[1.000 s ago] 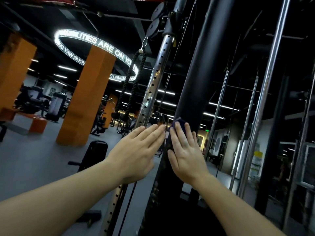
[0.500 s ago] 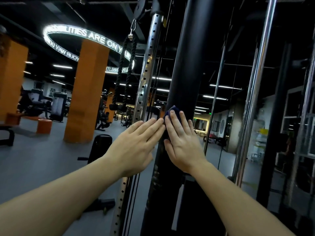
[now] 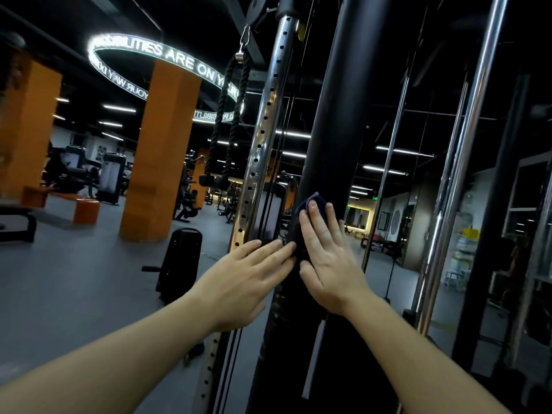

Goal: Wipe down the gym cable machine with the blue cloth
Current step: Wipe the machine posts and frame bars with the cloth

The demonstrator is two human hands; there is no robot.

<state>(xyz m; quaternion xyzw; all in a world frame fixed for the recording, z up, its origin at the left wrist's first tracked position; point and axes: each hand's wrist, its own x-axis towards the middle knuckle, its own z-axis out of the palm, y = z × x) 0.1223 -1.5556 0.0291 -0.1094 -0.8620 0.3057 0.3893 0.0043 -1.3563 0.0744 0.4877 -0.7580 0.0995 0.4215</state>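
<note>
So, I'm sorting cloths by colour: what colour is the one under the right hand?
The cloth is dark navy blue, clearest in the head view.

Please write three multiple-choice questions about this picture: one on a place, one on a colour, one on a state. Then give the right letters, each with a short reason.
1. Where is the blue cloth?
A) under the right hand, against the black column
B) well above that hand, untouched
C) far to its right

2. What colour are the big pillars at the left?
A) white
B) orange
C) green

3. How are the fingers of the left hand?
A) curled into a fist
B) pinching the cloth
C) straight

Answers: 1 A, the cloth's edge shows above the flat fingers; 2 B, both are orange; 3 C, they lie straight and hold nothing.
</note>
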